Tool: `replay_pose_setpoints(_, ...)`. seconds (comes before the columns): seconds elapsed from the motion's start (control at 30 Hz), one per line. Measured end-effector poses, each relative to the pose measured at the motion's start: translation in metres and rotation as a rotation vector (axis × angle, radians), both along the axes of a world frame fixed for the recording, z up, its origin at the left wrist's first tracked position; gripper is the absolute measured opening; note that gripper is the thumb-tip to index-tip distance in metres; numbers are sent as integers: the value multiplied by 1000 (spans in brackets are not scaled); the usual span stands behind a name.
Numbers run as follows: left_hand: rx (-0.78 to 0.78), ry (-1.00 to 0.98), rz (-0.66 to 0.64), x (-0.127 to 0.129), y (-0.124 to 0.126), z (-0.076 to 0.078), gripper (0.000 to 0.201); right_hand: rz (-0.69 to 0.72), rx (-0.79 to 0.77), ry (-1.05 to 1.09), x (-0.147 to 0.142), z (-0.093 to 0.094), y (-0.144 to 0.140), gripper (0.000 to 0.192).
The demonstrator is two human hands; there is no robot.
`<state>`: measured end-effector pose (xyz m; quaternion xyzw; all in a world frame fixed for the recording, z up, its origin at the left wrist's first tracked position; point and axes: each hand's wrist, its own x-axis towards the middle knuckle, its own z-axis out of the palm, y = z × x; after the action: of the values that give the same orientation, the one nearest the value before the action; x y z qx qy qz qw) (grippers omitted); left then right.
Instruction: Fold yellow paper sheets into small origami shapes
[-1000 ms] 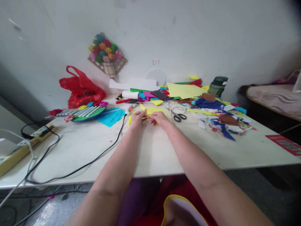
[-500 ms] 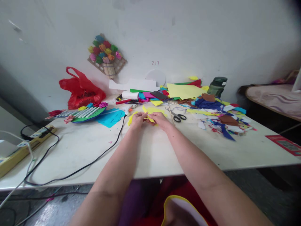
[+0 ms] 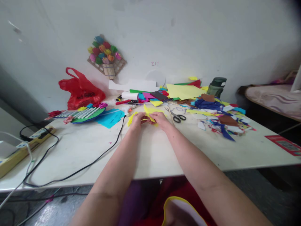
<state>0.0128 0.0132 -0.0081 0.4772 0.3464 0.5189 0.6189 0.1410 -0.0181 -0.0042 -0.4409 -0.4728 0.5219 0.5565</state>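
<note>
Both hands meet near the middle of the white desk, toward its far edge. The left hand and the right hand each pinch a small folded piece of yellow paper between fingertips, holding it just above the desk top (the fingers cover most of it, so its exact shape is hard to make out). More yellow scraps lie under and behind the hands, partly hidden.

Just right of the right hand lie black-handled scissors. Beyond them, toward the far right corner, sprawls a heap of blue, brown, white and yellow paper offcuts, with a dark green bottle against the wall. To the left, a turquoise paper sheet lies near a round green board of rolled paper tubes, and a red plastic bag sits at the far left. A black cable snakes across the desk to a yellow power strip cut off at the left edge.
</note>
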Motion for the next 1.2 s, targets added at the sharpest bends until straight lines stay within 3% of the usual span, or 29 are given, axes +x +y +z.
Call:
replay_pose_setpoints(0.67, 63, 93, -28, -4, 0, -2, 23, 58, 18, -10, 2, -5, 3, 26)
replay_pose_setpoints(1.07, 60, 116, 60, -3, 1, -3, 25, -91, 15, -186, -2, -2, 3, 16)
replay_pose_setpoints(1.2, 50, 117, 88, -3, 2, -4, 24, -212, 58, -299, -2, -1, 4, 28)
